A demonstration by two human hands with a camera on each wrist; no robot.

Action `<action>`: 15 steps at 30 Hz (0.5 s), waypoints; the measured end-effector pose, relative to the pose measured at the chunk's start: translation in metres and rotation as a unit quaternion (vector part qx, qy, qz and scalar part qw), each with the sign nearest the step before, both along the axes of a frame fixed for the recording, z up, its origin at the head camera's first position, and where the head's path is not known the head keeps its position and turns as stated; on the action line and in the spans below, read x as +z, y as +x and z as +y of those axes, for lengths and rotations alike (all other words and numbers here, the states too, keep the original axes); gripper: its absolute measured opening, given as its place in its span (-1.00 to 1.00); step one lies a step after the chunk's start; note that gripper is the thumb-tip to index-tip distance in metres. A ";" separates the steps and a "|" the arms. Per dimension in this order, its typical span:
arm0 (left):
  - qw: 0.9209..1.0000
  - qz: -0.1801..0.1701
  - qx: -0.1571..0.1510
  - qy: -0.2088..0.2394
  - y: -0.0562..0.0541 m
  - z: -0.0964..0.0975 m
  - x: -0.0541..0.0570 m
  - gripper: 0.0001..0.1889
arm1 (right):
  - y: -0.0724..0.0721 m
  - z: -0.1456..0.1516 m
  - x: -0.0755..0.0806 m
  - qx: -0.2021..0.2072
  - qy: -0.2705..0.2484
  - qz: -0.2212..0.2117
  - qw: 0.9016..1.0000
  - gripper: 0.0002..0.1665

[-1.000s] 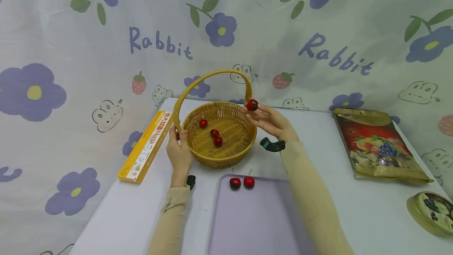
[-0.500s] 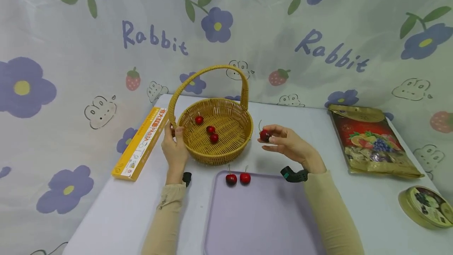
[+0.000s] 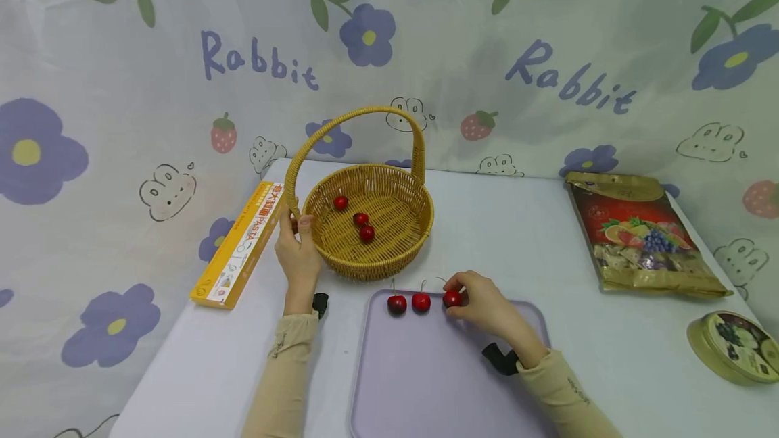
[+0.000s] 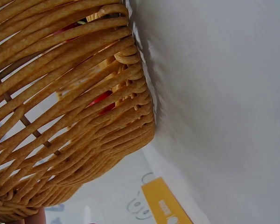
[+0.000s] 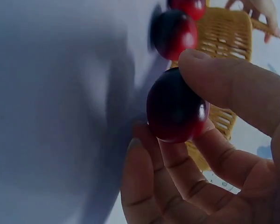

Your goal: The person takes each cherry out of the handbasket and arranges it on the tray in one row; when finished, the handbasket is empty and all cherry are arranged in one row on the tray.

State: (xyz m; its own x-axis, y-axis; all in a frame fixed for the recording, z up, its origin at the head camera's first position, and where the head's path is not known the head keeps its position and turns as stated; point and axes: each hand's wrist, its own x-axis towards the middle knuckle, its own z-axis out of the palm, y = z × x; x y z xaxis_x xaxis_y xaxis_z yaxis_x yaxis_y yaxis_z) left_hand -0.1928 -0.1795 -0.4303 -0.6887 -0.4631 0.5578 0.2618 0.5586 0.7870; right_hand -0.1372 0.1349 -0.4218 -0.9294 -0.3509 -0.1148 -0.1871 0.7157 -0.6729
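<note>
At the far edge of the purple tray, my right hand pinches a dark red cherry between thumb and fingers. Two more cherries, a left one and a middle one, sit in line beside it, stems up. My left hand grips the left side of the wicker basket where its tall handle begins. Three cherries lie inside the basket, one of them near the left wall. In the left wrist view the basket's woven wall hides most of that hand.
A yellow pasta box lies left of the basket. Over on the right are a red and gold fruit-print bag and a round gold tin. A flower-print cloth hangs behind the white table.
The right hand has moved from the basket's right rim down to the tray, carrying the cherry into line with the other two. The left hand keeps its grip on the basket.
</note>
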 end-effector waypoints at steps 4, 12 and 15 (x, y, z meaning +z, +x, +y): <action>1.000 0.004 0.004 0.005 0.000 -0.001 -0.001 -0.26 | 0.002 -0.010 -0.004 -0.006 0.030 0.018 0.999 -0.62; 1.000 0.008 0.001 0.005 -0.001 0.001 -0.001 -0.24 | 0.006 -0.019 -0.012 -0.004 0.063 0.067 0.996 -0.52; 1.000 0.007 0.002 0.001 -0.001 0.001 0.000 -0.24 | 0.005 -0.021 -0.013 -0.006 0.064 0.072 0.995 -0.49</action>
State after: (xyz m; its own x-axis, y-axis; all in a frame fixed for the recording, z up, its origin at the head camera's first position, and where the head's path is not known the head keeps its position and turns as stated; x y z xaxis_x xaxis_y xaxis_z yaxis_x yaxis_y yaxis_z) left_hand -0.1939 -0.1787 -0.4305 -0.6788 -0.4668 0.5669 0.2705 0.5588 0.7840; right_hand -0.1322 0.1141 -0.4343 -0.9437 -0.3301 -0.0228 -0.2655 0.7966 -0.5431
